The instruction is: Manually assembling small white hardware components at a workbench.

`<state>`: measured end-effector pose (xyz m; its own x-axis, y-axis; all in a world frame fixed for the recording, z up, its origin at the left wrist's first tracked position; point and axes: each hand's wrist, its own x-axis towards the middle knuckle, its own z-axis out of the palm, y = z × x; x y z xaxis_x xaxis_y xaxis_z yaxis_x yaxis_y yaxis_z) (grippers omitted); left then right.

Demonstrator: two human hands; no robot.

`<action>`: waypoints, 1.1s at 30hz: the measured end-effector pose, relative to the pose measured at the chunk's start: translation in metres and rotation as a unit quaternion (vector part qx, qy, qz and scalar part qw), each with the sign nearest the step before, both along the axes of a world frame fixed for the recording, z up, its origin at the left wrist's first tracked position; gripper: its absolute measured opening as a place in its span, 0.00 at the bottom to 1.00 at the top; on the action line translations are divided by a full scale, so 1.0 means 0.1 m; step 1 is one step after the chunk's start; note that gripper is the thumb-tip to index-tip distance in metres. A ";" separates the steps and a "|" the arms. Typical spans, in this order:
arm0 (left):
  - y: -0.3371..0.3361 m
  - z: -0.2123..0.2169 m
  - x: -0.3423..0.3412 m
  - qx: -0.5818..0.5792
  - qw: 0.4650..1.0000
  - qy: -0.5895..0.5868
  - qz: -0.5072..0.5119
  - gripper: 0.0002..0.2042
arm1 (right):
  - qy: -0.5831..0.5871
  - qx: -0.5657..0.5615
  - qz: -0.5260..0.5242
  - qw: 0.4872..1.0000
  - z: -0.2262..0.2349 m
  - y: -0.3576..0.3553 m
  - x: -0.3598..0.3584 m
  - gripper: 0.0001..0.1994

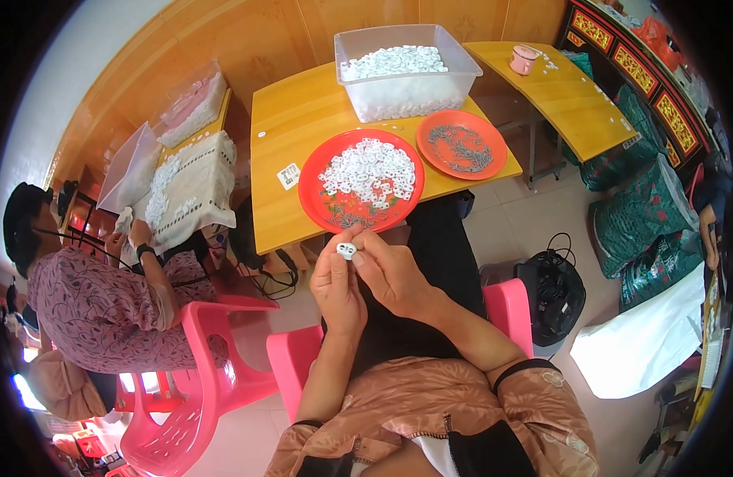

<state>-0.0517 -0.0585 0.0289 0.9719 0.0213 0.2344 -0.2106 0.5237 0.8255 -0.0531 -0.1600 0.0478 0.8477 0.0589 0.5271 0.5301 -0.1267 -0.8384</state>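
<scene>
Just below frame centre, I see my left hand and right hand pinching one small white plastic piece between their fingers, long axis sideways, below the red plate.

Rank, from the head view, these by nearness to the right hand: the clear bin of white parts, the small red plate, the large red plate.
From the right hand:
1. Large red plate, just ahead at the table's near edge.
2. Small red plate, farther ahead, to the right.
3. Clear bin, at the table's far edge.

Pretty bright, even daylight, soft shadows, slight glare on the bench; heavy fisheye bending and black vignette at edges.
</scene>
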 end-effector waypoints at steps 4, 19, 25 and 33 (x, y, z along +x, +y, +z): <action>0.01 0.00 0.03 0.009 1.000 -0.014 -0.003 0.18 | 0.061 0.022 0.036 0.997 0.07 -0.04 0.00 0.10; 0.11 -0.04 0.08 0.066 0.997 -0.022 -0.031 0.13 | 0.270 0.149 0.161 0.938 0.11 -0.18 0.07 0.13; 0.15 0.08 0.16 0.026 0.998 0.044 0.044 0.17 | 0.286 -0.102 0.039 0.952 0.23 -0.46 0.83 0.14; 0.34 0.02 0.28 0.005 0.987 0.118 0.106 0.12 | 0.118 -0.122 -0.152 0.974 0.82 -0.95 2.02 0.15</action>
<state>-0.0238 -0.0242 0.0314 0.9733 0.2295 0.0026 -0.1156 0.4802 0.8695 0.1487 -0.2549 0.1295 0.9411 -0.1144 0.3181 0.2340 -0.4586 -0.8573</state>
